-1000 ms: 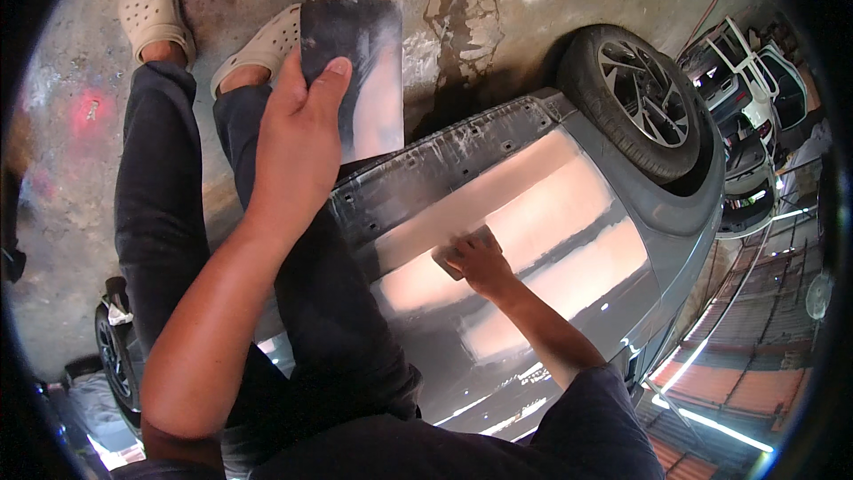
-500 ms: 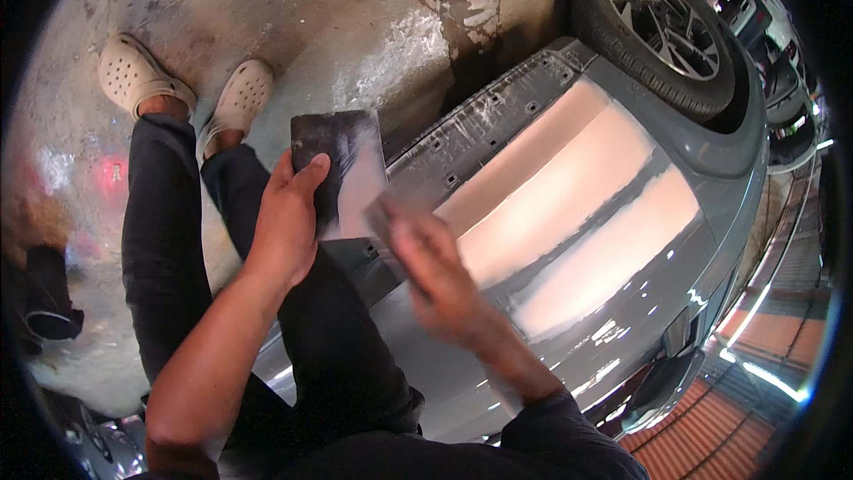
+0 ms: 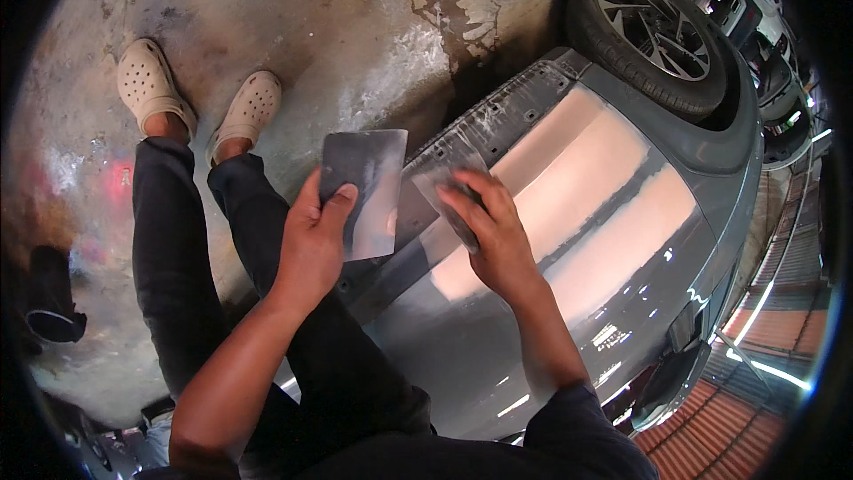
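Note:
My left hand (image 3: pixel 311 244) is closed on a thin, dark rectangular putty board (image 3: pixel 384 160), thumb on top and fingers underneath. A pale pinkish smear lies along its lower right part. Beside it, my right hand (image 3: pixel 505 244) grips a flat putty spreader (image 3: pixel 437 187), its blade slightly blurred and set apart from the board. The spreader overlaps the lower edge of a grey car's side in view; whether it touches the car I cannot tell. Two bands of pinkish-beige filler, a wider one (image 3: pixel 569 156) and a narrower one (image 3: pixel 622 229), cover the car's panel (image 3: pixel 444 364).
The car's wheel (image 3: pixel 662 31) stands beyond the panel, and its mirror (image 3: pixel 662 391) is at lower right. My feet in beige clogs (image 3: pixel 249 108) rest on the stained concrete floor (image 3: pixel 293 0). A black cylindrical object (image 3: pixel 55 298) lies at far left.
My right hand has swung away from the board to the right with the spreader. My left hand and the board have shifted slightly right and down in the picture.

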Motion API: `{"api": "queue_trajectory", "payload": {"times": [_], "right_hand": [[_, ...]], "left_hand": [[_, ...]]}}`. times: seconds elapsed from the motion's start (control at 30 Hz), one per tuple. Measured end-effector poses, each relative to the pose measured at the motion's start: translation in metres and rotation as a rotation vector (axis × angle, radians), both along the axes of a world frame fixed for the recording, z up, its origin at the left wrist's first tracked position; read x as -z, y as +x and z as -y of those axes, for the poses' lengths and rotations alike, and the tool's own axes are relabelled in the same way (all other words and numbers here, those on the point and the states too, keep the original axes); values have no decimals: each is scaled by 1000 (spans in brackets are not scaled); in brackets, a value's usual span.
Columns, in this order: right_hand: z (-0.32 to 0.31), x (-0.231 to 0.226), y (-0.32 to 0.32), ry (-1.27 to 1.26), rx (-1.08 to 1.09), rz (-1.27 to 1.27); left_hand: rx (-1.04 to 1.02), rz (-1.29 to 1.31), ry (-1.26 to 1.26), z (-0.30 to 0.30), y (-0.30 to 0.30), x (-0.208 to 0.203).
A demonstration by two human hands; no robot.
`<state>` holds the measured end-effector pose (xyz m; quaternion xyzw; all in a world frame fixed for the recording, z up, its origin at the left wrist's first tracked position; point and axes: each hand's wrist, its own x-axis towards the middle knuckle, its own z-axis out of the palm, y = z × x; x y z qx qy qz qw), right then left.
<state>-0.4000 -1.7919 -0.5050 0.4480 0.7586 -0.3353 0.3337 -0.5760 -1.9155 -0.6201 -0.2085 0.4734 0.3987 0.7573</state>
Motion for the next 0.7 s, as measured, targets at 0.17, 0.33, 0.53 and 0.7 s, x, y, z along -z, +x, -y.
{"api": "queue_trajectory", "payload": {"times": [0.17,0.33,0.53,0.7], "right_hand": [[28,11,-27,-158,-148,-135],[32,-12,32,-369,-363,192],[10,-30,130,-496,-859,599],[14,-11,159,-492,-881,581]], "left_hand": [[104,-246,7,3,-4,-3],[-130,-424,31,-4,-18,15],[-273,-300,18,5,-24,26],[-109,-366,-7,2,-26,26]]}}
